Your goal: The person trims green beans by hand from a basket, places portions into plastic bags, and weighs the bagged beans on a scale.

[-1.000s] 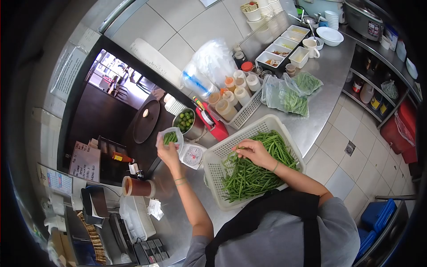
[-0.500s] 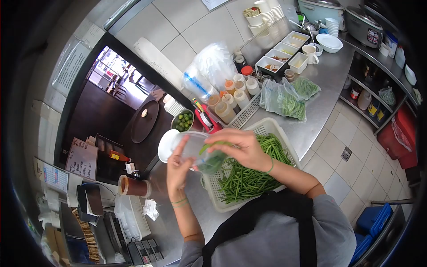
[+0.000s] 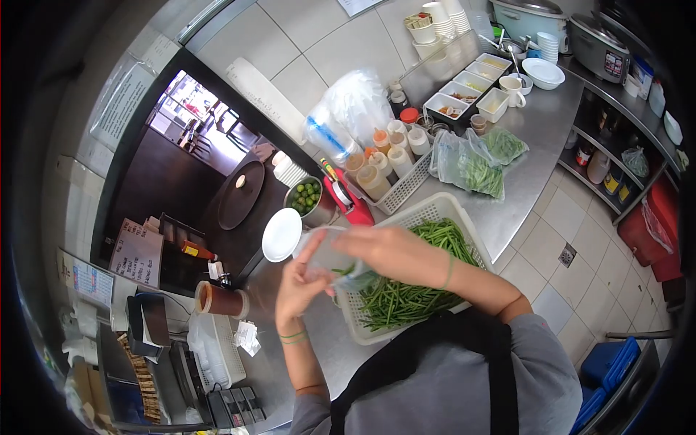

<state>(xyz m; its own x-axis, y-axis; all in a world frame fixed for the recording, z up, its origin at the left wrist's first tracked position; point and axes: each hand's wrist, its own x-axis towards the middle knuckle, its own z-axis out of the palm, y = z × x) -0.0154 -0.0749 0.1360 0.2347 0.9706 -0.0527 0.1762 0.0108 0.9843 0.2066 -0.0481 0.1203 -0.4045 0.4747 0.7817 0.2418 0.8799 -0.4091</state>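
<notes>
Now off white pan (image 3: 282, 234), clear bag (image 3: 354, 281) gripped by left hand (image 3: 297, 287), right hand (image 3: 391, 254) above it, grip unclear.

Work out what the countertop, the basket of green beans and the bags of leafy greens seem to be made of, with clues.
Countertop: metal, probably stainless steel; smooth, grey, softly reflective.
Basket: likely moulded plastic; off-white, fairly matt, with regular small holes in its walls.
Bags: thin, clear plastic film, it seems; shiny, crinkled, greens showing through.

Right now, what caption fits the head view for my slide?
Left hand holding a clear plastic bag, right hand blurred beside it, near a perforated plastic basket of green beans.
</notes>
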